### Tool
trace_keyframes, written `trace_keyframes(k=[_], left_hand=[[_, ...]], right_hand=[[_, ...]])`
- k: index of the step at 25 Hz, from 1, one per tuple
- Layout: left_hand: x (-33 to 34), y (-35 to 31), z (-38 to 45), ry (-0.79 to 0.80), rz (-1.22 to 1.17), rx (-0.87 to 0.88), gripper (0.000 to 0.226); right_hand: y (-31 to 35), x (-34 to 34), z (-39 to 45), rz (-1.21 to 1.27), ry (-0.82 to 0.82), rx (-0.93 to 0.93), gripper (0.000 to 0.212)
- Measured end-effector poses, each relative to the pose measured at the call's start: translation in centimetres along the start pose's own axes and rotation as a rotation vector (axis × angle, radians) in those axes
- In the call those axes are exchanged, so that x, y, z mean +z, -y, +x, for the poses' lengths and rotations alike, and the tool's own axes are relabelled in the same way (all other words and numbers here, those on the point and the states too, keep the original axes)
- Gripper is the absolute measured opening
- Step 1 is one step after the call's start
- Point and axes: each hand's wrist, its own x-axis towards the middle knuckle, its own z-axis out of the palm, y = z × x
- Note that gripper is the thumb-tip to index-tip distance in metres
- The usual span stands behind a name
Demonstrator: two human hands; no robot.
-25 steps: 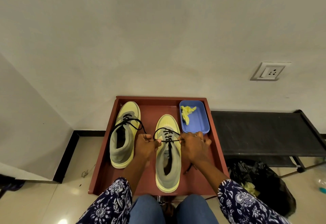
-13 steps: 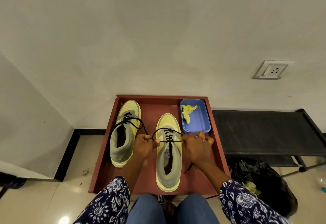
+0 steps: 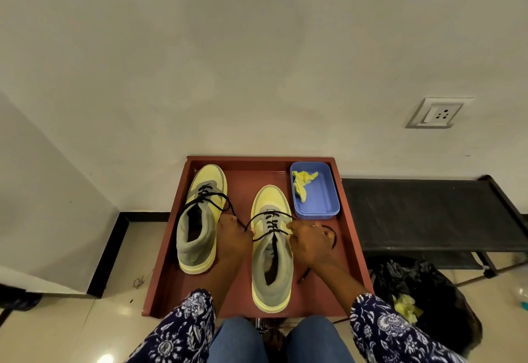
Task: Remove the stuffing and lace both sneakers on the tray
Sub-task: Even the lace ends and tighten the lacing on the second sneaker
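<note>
Partly hidden lace [image 3: 271,221] ends behind hands.

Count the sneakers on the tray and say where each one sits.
2. One sneaker lies on the left of the red tray; the other sneaker lies in the middle, between the left hand and right hand.

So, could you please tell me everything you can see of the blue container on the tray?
The blue container is a shallow rectangular tub with rounded corners, plastic by its look, lidless and upright. It sits flat in the far right corner of the red-brown tray, beside the toe of the right sneaker. Inside, toward its far left end, lies a crumpled yellow wad of stuffing. Neither hand touches it.
</note>
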Motion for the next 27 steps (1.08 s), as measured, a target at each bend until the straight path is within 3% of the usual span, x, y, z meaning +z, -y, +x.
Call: trace_keyframes(k=[2, 4, 7, 14, 27], left_hand=[[0.1, 0.3, 0.1, -0.114, 0.199, 0.301, 0.025], [0.3, 0.3, 0.2, 0.009, 0.277, 0.476, 0.021], [0.5, 0.5, 0.1, 0.223, 0.337, 0.564, 0.017], [0.9, 0.3, 0.4, 0.274, 0.405, 0.512, 0.023], [1.3, 0.5, 0.4, 0.276, 0.437, 0.501, 0.021]], right_hand=[[0.1, 0.3, 0.3, 0.101, -0.003, -0.080, 0.039], [0.3, 0.3, 0.3, 0.157, -0.011, -0.132, 0.037], [0.6, 0.3, 0.3, 0.176, -0.013, -0.147, 0.036], [0.6, 0.8, 1.1, 0.135, 0.019, -0.118, 0.039], [0.7, 1.4, 1.3, 0.076, -0.003, -0.067, 0.021]])
